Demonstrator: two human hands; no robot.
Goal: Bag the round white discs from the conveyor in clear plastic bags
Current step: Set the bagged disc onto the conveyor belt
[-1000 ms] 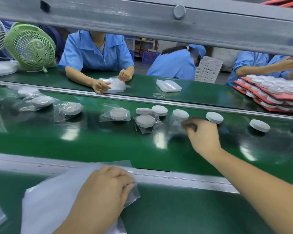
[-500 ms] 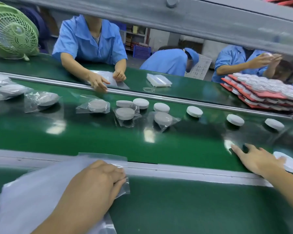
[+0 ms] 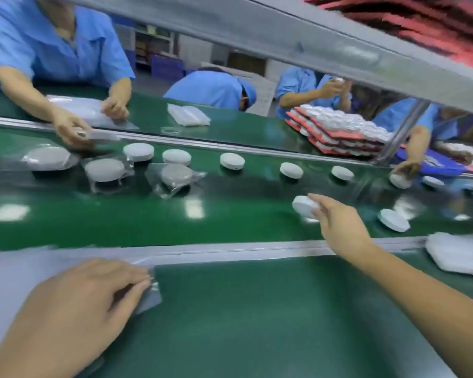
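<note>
- My right hand point(image 3: 336, 227) reaches over the conveyor belt point(image 3: 230, 222), toward its near edge and right of the middle.
- Thumb and fingertips pinch one white disc point(image 3: 305, 205) by its rim. The disc is tilted. Motion blur keeps me from telling whether it is fully off the belt.
- My left hand point(image 3: 74, 304) lies on the clear bags point(image 3: 8, 271) at the near-left corner of the surface point(image 3: 257, 317). The fingers are bent, and the thumb closes against them on the corner of the top bag.
- The bag stack overlaps the metal rail point(image 3: 230, 252) between the surface and the belt.
- A loose disc point(image 3: 393, 220) lies flat by the belt's near edge. It is right of my right hand and apart from it.
- A row of bare discs point(image 3: 232, 160) runs along the belt's far edge, spaced apart.
- Three bagged discs point(image 3: 176, 174) sit toward the belt's far-left end, each in its own clear bag.
- Across the belt, a worker point(image 3: 52, 45) in a blue smock has both hands on bags.
- Red trays point(image 3: 347, 135) loaded with discs are stacked at the far right of that side.
</note>
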